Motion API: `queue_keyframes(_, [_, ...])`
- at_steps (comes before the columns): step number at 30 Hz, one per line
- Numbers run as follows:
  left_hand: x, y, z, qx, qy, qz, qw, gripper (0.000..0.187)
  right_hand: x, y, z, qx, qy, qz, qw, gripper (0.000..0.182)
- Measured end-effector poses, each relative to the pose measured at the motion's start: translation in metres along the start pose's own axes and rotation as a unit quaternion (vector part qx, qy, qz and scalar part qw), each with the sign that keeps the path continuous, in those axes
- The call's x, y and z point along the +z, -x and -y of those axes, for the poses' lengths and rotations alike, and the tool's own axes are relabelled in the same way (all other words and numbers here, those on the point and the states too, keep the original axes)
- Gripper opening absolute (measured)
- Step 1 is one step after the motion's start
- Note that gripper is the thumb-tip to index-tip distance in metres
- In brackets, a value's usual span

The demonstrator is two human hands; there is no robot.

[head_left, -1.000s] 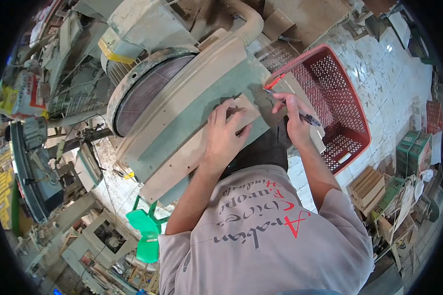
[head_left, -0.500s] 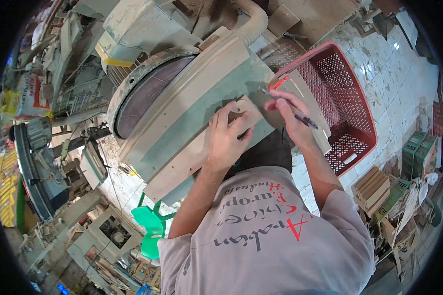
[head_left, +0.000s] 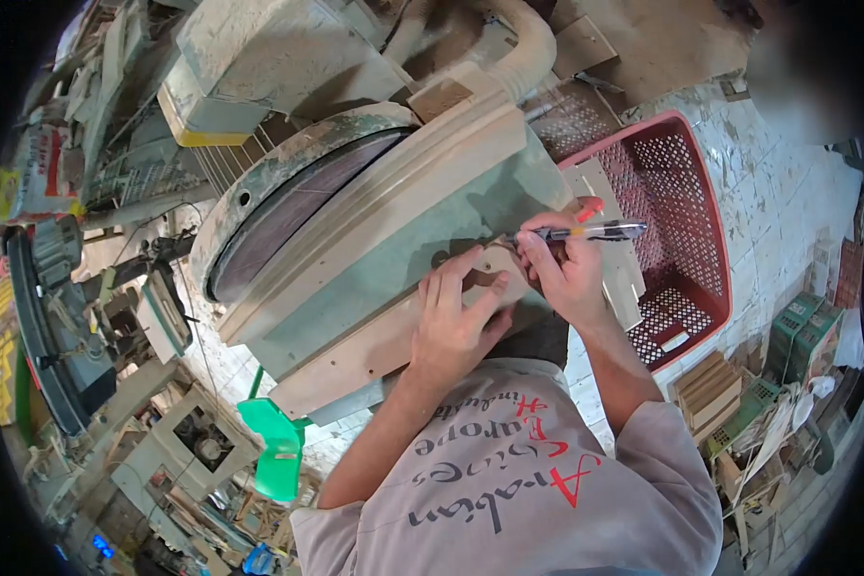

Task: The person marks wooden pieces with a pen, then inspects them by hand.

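1. The pen [head_left: 595, 231] is in the right hand [head_left: 564, 269], its tip end pointing toward the left hand and its clear barrel sticking out past the fingers on the far side. The thumb and fingers pinch it near the tip.
2. The drilled wooden strip [head_left: 374, 337] lies directly under the left hand [head_left: 459, 322], its rounded end right at the pen's tip. Whether the tip touches the wood cannot be told. Small dark holes dot the strip.
3. The left hand presses down near that end, thumb apart from the fingers, which reach across to the strip's far edge.
4. A small red-orange item [head_left: 590, 207] shows just beyond the right hand's fingers; whether they touch it is unclear.
5. Under the strip is the green-grey machine table [head_left: 355, 288]. Ahead of the left hand and off to its left, a dark round disc [head_left: 302, 221] stands in a dusty rim behind a long wooden rail [head_left: 374, 206].
6. To the right of the pen grip are pale flat boards [head_left: 612, 274], with a red perforated basket [head_left: 686, 230] past them.
7. Well left of the left hand, lower down, is a green plastic seat [head_left: 276, 451]; well right of the right hand sits a stack of wood pieces [head_left: 708, 396].
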State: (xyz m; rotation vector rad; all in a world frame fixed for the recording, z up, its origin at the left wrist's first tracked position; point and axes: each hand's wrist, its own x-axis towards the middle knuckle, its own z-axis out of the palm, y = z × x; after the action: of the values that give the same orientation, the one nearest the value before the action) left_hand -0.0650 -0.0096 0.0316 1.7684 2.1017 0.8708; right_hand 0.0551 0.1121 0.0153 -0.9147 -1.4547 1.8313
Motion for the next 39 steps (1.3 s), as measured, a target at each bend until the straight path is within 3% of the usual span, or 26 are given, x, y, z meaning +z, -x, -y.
queue_keyframes(3, [0.0, 0.002, 0.0, -0.014, 0.013, 0.028, 0.999, 0.059, 0.003, -0.004, -0.007, -0.062, 0.091, -0.028, 0.993, 0.011])
queue_keyframes(6, [-0.004, -0.001, -0.003, -0.032, 0.008, 0.055, 0.998, 0.058, -0.001, -0.004, -0.006, -0.041, 0.138, -0.019, 0.989, 0.011])
queue_keyframes(11, [-0.001, 0.003, -0.001, -0.027, 0.008, 0.053, 0.998, 0.057, -0.001, -0.003, 0.0, -0.057, 0.158, 0.0, 0.986, 0.011])
queue_keyframes(13, [0.0, 0.005, 0.0, -0.023, 0.012, 0.047, 0.999, 0.056, -0.001, -0.002, 0.008, 0.002, 0.16, 0.039, 0.986, 0.01])
queue_keyframes(16, [-0.001, 0.004, -0.001, -0.021, 0.013, 0.049, 0.999, 0.054, 0.004, -0.006, 0.008, -0.044, 0.162, 0.02, 0.986, 0.01])
queue_keyframes(25, [-0.002, 0.006, -0.001, -0.026, 0.012, 0.073, 0.997, 0.053, 0.004, -0.009, 0.011, -0.068, 0.227, 0.033, 0.971, 0.013])
queue_keyframes(39, [-0.003, 0.003, -0.002, -0.027, 0.019, 0.069, 0.997, 0.058, 0.002, -0.006, 0.005, -0.043, 0.212, 0.005, 0.976, 0.01])
